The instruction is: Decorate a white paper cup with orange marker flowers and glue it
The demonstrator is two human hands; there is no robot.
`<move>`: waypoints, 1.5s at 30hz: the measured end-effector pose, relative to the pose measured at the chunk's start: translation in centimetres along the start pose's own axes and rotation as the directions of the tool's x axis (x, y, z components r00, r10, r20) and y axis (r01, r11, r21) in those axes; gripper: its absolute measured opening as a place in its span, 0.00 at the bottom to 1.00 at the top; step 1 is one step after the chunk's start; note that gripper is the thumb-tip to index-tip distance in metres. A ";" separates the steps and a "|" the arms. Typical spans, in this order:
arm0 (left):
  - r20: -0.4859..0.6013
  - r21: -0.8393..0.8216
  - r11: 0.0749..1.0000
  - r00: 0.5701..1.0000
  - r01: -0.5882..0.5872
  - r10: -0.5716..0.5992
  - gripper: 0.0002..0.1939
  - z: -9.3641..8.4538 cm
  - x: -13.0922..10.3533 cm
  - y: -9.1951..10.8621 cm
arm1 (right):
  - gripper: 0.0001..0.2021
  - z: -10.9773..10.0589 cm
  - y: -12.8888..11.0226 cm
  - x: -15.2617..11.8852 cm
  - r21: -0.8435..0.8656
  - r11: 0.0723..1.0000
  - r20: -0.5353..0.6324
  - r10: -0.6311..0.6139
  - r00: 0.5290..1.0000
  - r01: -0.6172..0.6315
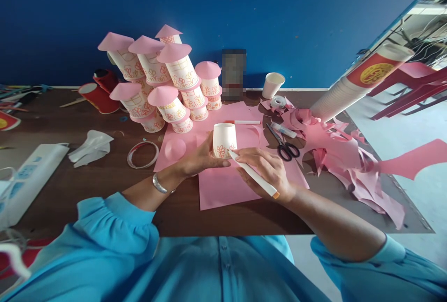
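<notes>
Head view: marker [257,178] meets cup [224,135], while the yellow emblem [376,73] seems unreadable.

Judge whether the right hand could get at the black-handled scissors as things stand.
Probably yes: the black-handled scissors lie close to the right hand, with nothing seen covering them. That hand holds a white marker, though, which may hinder a grip.
</notes>
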State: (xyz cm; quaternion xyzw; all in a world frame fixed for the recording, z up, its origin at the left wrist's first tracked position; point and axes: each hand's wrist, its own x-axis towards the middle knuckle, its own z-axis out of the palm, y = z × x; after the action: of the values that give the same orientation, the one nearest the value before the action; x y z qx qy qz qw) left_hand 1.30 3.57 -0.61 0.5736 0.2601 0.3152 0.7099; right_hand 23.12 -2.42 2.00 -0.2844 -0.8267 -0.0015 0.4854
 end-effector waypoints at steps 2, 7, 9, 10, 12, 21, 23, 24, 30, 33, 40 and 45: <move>-0.005 -0.019 1.000 1.000 0.016 -0.016 0.43 0.0 0.0 0.1 | 0.12 0.0 0.0 0.1 0.019 1.000 -0.009 -0.018 1.000 0.018; -0.022 -0.117 0.993 1.000 0.012 -0.015 0.42 0.1 -0.1 0.6 | 0.13 -0.4 0.1 0.1 -0.017 0.999 -0.039 0.032 0.999 -0.033; -0.016 -0.126 0.992 1.000 0.018 -0.020 0.41 0.1 -0.1 0.8 | 0.16 -0.8 0.4 -0.1 -0.033 0.999 -0.035 0.018 0.999 -0.019; -0.010 -0.119 0.993 1.000 0.020 -0.021 0.42 0.0 -0.1 0.8 | 0.18 -1.0 0.6 -0.2 -0.045 0.999 -0.031 -0.001 1.000 -0.001; -0.004 -0.078 0.997 1.000 0.027 -0.028 0.43 -0.2 0.0 0.7 | 0.23 -1.4 1.7 0.1 -0.082 0.996 -0.008 -0.021 1.000 0.021; 0.017 -0.022 0.995 0.995 0.102 -0.101 0.43 -1.2 0.4 -0.2 | 0.18 0.8 14.3 7.5 -0.568 0.823 0.355 0.266 0.896 -0.019; 0.027 -0.036 0.993 0.994 0.109 -0.109 0.43 -1.3 0.4 -0.2 | 0.20 2.1 16.5 8.5 -0.604 0.797 0.417 0.329 0.847 -0.013; 0.030 -0.042 0.993 0.994 0.108 -0.106 0.43 -1.3 0.4 -0.1 | 0.20 2.7 17.3 8.9 -0.614 0.790 0.435 0.347 0.831 -0.008; 0.034 -0.060 0.993 0.994 0.106 -0.104 0.42 -1.4 0.4 0.0 | 0.20 5.2 19.3 8.8 -0.607 0.794 0.425 0.338 0.840 -0.012; 0.044 -0.090 0.990 0.994 0.106 -0.103 0.42 -1.5 0.4 -0.2 | 0.19 5.4 19.5 8.2 -0.559 0.828 0.409 0.314 0.857 -0.037; 0.055 -0.171 0.982 0.996 0.085 -0.077 0.43 -1.6 0.5 -0.7 | 0.15 2.7 14.9 6.2 -0.451 0.891 0.182 0.144 0.973 -0.048; 0.063 -0.238 0.970 0.997 0.058 -0.044 0.38 -1.5 0.4 -0.6 | 0.19 -0.7 7.3 3.6 -0.300 0.947 -0.003 0.119 0.993 -0.114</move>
State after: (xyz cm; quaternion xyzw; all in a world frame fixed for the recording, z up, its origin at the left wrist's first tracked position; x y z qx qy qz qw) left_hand 0.57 4.77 -1.47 0.4856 0.2144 0.3094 0.7890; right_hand 25.76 5.18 3.27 -0.4030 -0.8024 -0.0959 0.4296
